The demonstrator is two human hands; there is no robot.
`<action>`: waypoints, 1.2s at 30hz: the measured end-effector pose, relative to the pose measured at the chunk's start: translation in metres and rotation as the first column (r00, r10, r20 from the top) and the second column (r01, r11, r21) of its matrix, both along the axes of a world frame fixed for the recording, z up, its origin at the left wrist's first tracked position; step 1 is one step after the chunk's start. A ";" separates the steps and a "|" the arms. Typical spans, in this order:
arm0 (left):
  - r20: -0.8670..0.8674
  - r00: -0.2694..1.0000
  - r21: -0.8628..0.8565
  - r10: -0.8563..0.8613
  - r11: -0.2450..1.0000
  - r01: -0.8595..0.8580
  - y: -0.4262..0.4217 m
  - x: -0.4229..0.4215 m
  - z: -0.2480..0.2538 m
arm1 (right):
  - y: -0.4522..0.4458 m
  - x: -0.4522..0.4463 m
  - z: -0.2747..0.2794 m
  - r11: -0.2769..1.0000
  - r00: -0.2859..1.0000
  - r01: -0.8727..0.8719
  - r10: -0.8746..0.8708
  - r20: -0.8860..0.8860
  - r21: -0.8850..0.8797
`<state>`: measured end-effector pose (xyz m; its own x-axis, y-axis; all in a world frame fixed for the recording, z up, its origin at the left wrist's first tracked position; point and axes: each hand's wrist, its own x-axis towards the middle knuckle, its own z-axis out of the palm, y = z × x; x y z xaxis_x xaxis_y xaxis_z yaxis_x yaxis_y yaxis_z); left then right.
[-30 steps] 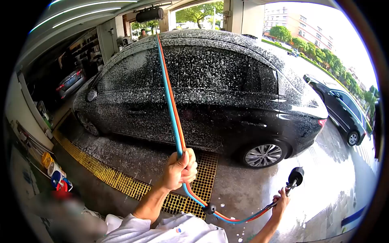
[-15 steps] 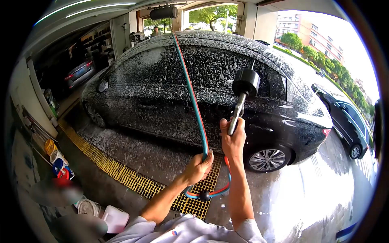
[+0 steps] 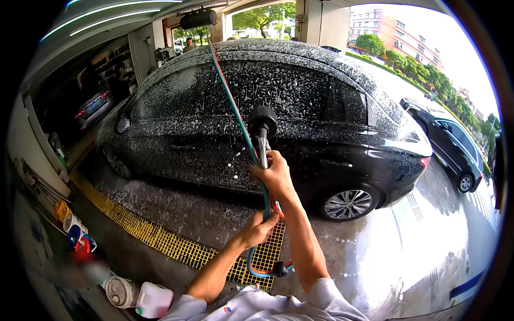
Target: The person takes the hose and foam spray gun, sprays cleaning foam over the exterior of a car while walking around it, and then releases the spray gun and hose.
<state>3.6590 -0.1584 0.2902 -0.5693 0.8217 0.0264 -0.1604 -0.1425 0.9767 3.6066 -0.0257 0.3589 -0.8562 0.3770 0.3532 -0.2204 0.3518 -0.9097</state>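
My right hand (image 3: 274, 174) is wrapped round the metal handle of a spray gun (image 3: 262, 124) with a round black head, pointed at the car's side. Lower and to the left, my left hand (image 3: 258, 229) grips a blue and red hose (image 3: 231, 99), which runs up to the ceiling and loops down below my hands past a black ball (image 3: 279, 269). In front stands a black car (image 3: 300, 150), its roof, windows and front doors covered in white foam. Less foam shows on its rear door and rear wing.
Yellow floor grating (image 3: 160, 235) runs along the car's near side. Buckets (image 3: 120, 291) and a pale jug (image 3: 154, 299) stand at the lower left. Another black car (image 3: 455, 139) is parked outside at right, and a silver car (image 3: 95, 107) sits in the dark bay. A person (image 3: 189, 45) is beyond the roof.
My right hand and the spray gun have swung left along the car, now overlapping the hose. My left hand still holds the hose. The view has shifted slightly.
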 end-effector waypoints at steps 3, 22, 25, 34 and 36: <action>-0.400 0.871 -0.222 -0.285 0.952 0.210 -0.035 -0.053 0.007 | 0.001 0.009 -0.008 0.991 0.991 0.132 -0.131 0.026 -0.029; 0.140 0.794 -0.043 0.591 0.805 -0.592 0.062 -0.326 0.105 | 0.025 0.096 -0.051 0.866 0.904 0.417 -0.363 -0.226 0.275; 0.331 0.792 0.032 0.513 0.833 -0.552 -0.036 -0.333 0.080 | 0.054 0.176 -0.067 0.856 0.865 0.498 -0.501 -0.010 0.138; 0.426 0.859 0.239 0.282 0.881 -0.408 -0.066 -0.314 0.099 | 0.093 0.382 -0.064 0.878 0.860 0.473 -0.477 0.182 0.066; 0.422 0.867 0.200 0.265 0.905 -0.375 -0.043 -0.306 0.097 | 0.100 0.410 -0.047 0.865 0.846 0.502 -0.485 0.222 -0.024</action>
<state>3.3528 -0.2012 0.3872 -0.8099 0.5841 -0.0529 -0.4072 -0.4951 0.7675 4.0170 0.0743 0.3123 -0.5986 0.7877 0.1456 0.1541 0.2916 -0.9441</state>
